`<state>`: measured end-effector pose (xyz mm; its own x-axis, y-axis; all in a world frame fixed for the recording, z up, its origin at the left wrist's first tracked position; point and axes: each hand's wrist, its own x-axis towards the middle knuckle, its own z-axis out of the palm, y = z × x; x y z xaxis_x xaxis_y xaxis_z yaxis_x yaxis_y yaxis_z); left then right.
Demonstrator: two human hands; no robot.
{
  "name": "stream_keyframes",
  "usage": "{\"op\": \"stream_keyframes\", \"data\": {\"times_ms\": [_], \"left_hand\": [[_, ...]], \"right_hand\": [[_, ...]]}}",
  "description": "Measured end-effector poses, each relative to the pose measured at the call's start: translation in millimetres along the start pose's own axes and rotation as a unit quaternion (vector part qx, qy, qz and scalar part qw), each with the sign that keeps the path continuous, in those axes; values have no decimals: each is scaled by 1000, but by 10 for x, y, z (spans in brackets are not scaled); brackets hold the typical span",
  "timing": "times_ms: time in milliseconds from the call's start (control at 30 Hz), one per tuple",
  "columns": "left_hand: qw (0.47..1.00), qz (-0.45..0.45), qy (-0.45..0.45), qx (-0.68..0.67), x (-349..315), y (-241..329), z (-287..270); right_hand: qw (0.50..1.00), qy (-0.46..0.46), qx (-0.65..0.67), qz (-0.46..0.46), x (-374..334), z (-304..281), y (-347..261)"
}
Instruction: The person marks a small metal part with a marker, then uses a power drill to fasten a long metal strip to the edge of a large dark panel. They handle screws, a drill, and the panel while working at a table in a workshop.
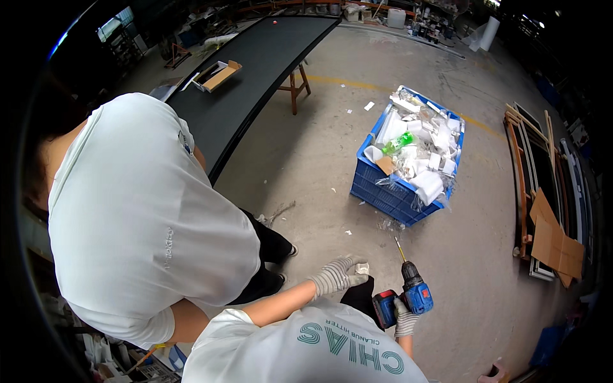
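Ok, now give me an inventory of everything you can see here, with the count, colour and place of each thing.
Drill: one, blue and black, lower right of centre
White piece: one, white, lower centre
Crate: one, blue, on the floor ahead
Scrap: uncountable, mostly white and clear, filling the crate
Table: one, dark top, upper left
Carton: one, brown and white, open on the table
Frames: several, mixed colours, far right
Cardboard: uncertain, brown, against the frames
Roll: one, white, upper right
Background clutter: uncountable, mixed, too small to tell
Co-worker: one, white shirt, left
Own shirt: one, white, bottom
Hands: two, striped gloves; left at the white piece, right gripping the drill
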<state>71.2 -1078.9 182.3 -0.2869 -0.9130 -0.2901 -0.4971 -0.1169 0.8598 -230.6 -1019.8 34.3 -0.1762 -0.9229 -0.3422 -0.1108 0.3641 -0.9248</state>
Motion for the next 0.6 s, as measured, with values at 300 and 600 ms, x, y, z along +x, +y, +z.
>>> {"op": "stream_keyframes", "data": {"times_ms": [300,600], "left_hand": [[934,-173,258,-177,636,-198,-1149],[835,-234,459,-192,1542,-1336,-2475]], "right_hand": [[982,-161,42,-86,2439,993,-1728],[913,-387,-7,-126,3774,3168,-2711]]}}
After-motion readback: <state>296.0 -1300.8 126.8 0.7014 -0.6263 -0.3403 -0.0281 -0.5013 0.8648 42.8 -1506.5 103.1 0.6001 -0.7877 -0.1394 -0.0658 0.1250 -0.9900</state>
